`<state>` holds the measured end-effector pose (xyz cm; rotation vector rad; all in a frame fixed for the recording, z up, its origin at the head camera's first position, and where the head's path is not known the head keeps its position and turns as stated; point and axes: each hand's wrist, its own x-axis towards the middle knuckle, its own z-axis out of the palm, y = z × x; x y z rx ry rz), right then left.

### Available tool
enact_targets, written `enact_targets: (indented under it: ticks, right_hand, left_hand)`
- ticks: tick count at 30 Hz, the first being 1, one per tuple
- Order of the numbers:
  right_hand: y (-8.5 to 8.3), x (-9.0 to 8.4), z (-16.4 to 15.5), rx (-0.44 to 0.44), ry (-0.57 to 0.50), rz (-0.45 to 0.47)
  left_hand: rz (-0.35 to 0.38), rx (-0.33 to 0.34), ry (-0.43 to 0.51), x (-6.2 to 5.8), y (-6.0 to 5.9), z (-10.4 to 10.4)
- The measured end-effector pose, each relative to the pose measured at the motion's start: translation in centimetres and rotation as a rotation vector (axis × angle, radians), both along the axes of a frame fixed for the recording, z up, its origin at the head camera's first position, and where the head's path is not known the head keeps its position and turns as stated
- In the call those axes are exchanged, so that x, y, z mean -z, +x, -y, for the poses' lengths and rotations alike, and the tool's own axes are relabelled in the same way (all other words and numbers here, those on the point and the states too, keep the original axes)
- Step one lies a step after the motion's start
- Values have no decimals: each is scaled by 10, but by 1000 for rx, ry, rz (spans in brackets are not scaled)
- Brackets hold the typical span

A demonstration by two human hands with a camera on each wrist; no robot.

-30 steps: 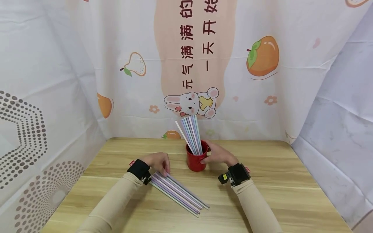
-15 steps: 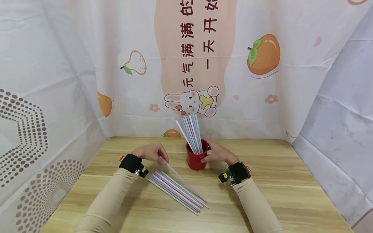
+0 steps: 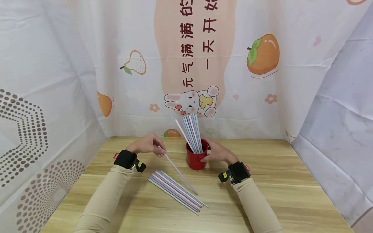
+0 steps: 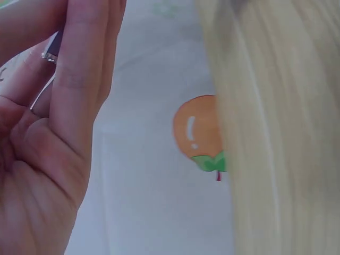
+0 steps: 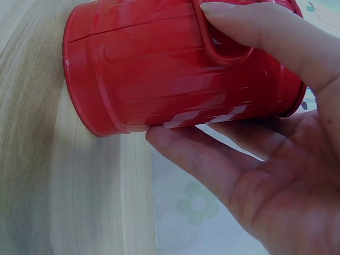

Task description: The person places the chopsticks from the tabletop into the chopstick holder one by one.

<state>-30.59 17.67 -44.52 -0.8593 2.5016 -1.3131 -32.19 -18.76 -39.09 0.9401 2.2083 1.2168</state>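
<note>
A pale purple chopstick (image 3: 180, 174) is pinched near its upper end by my left hand (image 3: 151, 144), and it slopes down to the right. Its silvery end (image 4: 50, 56) shows between the fingers in the left wrist view. My right hand (image 3: 218, 153) holds a red mug (image 3: 196, 161) from the right; in the right wrist view the thumb lies at the handle (image 5: 228, 56) and the fingers are against the mug's side. A bundle of pastel chopsticks (image 3: 192, 134) stands in the mug, with one leaning left. Several more chopsticks (image 3: 176, 192) lie side by side in front.
The wooden table (image 3: 262, 181) ends at a back edge just behind the mug. Beyond it hangs a white printed curtain (image 3: 131, 97), with light cloth on both sides. Each wrist wears a black strap (image 3: 125, 159) with a small camera.
My left hand has picked one purple chopstick from the row and drawn it up and back, away from the others. My right hand and the mug have stayed in place.
</note>
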Motion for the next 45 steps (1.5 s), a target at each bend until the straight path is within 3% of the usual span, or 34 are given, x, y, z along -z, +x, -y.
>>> enact_targets:
  ticks: [14,21,28,37,45]
  right_hand:
    - [-2,4,1,-11,-15,20]
    - [0,4,0,-10,-11,4]
    - [1,2,3,4,-6,18]
    - [-1,2,3,-17,-23,31]
    - [-1,1,1,2,-11,11]
  left_hand:
    - [-95,-125,29,-44,-5,13]
    - [-161,-201,44,-60,-4,15]
    - [-189,-279,116,-74,-3,20]
    - [-270,-347,124,-85,-6,21]
    - [-280,-357,56,-87,-10,9]
